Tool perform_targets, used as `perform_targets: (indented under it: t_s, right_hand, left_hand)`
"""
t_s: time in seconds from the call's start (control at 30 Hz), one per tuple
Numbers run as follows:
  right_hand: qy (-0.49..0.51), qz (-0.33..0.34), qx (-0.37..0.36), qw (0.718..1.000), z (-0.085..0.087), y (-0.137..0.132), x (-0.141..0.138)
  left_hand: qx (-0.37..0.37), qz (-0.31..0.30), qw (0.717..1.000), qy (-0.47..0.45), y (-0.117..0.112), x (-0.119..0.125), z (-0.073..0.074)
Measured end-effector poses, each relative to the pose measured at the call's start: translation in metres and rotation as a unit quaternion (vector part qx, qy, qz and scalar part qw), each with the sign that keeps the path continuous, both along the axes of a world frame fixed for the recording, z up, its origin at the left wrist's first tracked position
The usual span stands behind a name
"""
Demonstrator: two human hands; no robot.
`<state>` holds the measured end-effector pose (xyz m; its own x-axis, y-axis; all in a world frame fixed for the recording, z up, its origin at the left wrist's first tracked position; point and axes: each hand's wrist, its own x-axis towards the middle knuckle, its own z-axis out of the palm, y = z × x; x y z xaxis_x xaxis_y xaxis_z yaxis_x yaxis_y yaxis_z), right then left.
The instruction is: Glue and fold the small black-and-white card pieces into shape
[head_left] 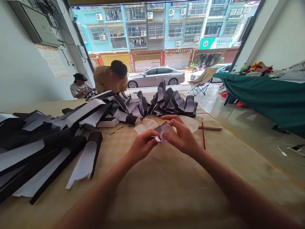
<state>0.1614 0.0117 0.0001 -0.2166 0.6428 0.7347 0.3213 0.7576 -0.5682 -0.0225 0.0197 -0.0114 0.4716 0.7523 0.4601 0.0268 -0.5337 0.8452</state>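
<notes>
Above the middle of the table, my left hand (144,143) pinches the left side of a small white-and-grey piece of folded paper (165,129). My right hand (182,135) grips its right side, thumb on the white face and fingers raised behind. The paper's far side is partly hidden by my fingers. Just beyond lies a crumpled whitish sheet (146,125). A round white plate (189,123) sits behind my right hand. Close to my right wrist are a red pencil-like stick (203,135) and a wooden rod (211,128).
Long black-and-white folded paper pieces (81,159) are heaped at the left, and more black-and-white pieces (176,100) stand along the far edge. Across the table a person in a tan top (103,78) bends down; another person (81,87) sits behind. A green-covered table (262,95) stands right.
</notes>
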Motion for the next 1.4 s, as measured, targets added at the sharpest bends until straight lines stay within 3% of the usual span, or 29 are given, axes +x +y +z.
perform_targets:
  t_s: [0.27, 0.43, 0.63, 1.0, 1.4]
  right_hand:
    - [0.054, 0.043, -0.117, 0.991, -0.006, 0.001, -0.005]
    - [0.086, 0.022, -0.143, 0.986, -0.006, 0.0, -0.005]
    - [0.059, 0.04, -0.211, 0.975, -0.002, -0.003, -0.007]
    - [0.034, 0.032, -0.202, 0.978, -0.006, -0.001, -0.01]
    - [-0.013, 0.027, -0.157, 0.987, -0.009, 0.005, -0.007]
  left_hand:
    - [-0.007, 0.058, 0.998, -0.029, -0.002, 0.002, 0.004]
    - [0.006, 0.069, 0.997, -0.02, -0.002, 0.001, 0.003]
    - [0.02, 0.076, 0.997, 0.0, 0.001, -0.001, 0.003]
    - [-0.026, 0.078, 0.997, 0.005, 0.002, 0.0, 0.003]
    - [-0.147, 0.016, 0.988, -0.033, 0.0, 0.002, 0.007]
